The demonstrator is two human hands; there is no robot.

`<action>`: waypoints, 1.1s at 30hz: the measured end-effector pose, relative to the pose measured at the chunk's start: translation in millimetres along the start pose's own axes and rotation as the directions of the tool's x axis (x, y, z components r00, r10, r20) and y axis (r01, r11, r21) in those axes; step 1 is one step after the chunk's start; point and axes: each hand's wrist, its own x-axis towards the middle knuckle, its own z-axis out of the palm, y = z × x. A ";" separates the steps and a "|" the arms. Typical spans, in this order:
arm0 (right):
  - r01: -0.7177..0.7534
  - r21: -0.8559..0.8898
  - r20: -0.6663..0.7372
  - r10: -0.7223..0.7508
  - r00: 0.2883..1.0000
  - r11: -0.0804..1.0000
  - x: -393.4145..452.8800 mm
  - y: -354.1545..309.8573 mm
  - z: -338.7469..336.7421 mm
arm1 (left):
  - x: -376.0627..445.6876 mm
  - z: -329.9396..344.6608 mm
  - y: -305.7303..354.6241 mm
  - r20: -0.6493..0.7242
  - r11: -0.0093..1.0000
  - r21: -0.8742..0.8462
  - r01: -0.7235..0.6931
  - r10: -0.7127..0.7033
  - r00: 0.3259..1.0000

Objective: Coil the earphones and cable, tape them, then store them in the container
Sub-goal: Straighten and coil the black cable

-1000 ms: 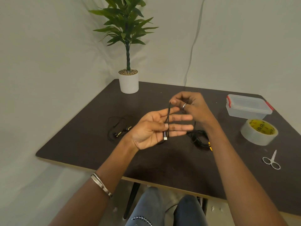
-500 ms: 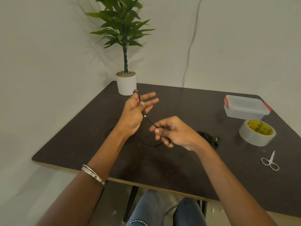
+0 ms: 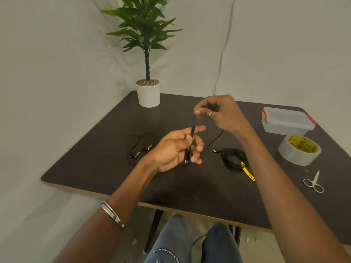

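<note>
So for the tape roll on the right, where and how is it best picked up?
The tape roll lies tilted on the table near the scissors, its open core facing up and toward the camera. Probably best from above with the right hand: thumb inside the core, fingers on the outer wall nearest that hand. The ring shape gives a firm pinch grip there.

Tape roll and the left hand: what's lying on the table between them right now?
In the head view, a bundled black cable with a yellow strap lies between the tape roll and the left hand.
</note>
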 end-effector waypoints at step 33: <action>0.039 -0.219 0.345 0.040 0.938 0.975 -38.8 -20.7 2.1 | 14.7 -50.7 23.6 -0.636 0.934 -0.217 -0.284 0.086 0.767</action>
